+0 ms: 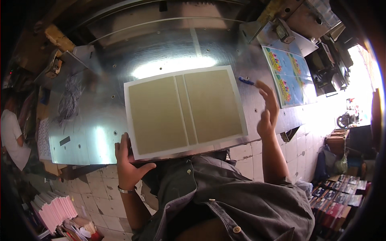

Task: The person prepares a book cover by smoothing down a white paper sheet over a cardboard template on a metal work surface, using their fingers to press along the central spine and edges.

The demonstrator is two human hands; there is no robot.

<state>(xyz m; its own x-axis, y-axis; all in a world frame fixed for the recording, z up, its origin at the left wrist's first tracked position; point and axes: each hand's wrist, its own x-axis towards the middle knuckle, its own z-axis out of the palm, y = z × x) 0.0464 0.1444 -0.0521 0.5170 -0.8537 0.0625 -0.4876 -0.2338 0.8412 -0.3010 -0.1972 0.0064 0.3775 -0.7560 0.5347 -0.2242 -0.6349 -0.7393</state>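
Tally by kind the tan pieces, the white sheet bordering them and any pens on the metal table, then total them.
Wide tan boards: 2
Narrow tan strip: 1
White sheet: 1
Blue pen: 1
Total: 5

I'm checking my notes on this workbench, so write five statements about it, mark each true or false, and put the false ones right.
1. Two wide brown boards lie on a white sheet, with a narrow strip between them. True.
2. The blue pen is left of the sheet. False: it is to the right, near the fingertips of the right hand.
3. The left hand is by the sheet's near left corner. True.
4. The wristband is on the right wrist. False: it is on the left.
5. The pink stack stands on the metal table. False: it is off the table, at the lower left of the view.
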